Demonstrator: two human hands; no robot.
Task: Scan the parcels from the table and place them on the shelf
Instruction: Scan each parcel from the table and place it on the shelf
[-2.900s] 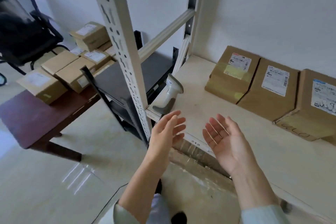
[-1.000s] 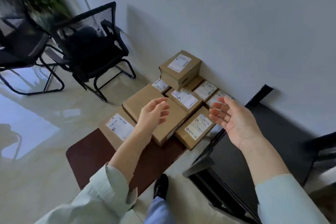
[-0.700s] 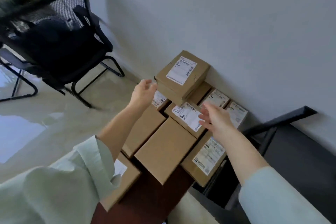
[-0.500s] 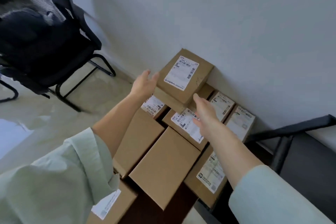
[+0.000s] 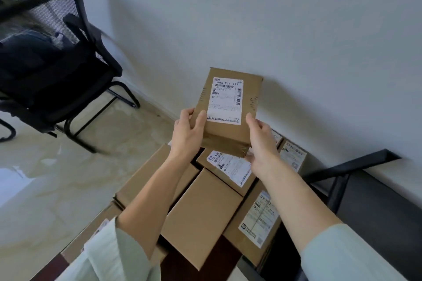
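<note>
Parcel (image 5: 228, 109) is lifted clear above the stack on the table (image 5: 219, 255), label up. Left hand (image 5: 187, 134) & right hand (image 5: 260, 141) grip opposite edges, thumbs on top. Keep label unobstructed w/ barcode facing up for the scan.

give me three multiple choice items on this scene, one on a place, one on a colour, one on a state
1. Where is the labelled parcel?
A. raised above the parcels on the table
B. on the chair seat
C. on the floor

2. What colour is the mesh chair?
A. white
B. black
C. red

3. How is the labelled parcel held?
A. by the left hand alone
B. by nobody
C. by both hands

Key:
1 A: its lower end hangs above the parcels on the table.
2 B: frame, mesh and seat are all black.
3 C: the left hand grips its left edge and the right hand its right.
</note>
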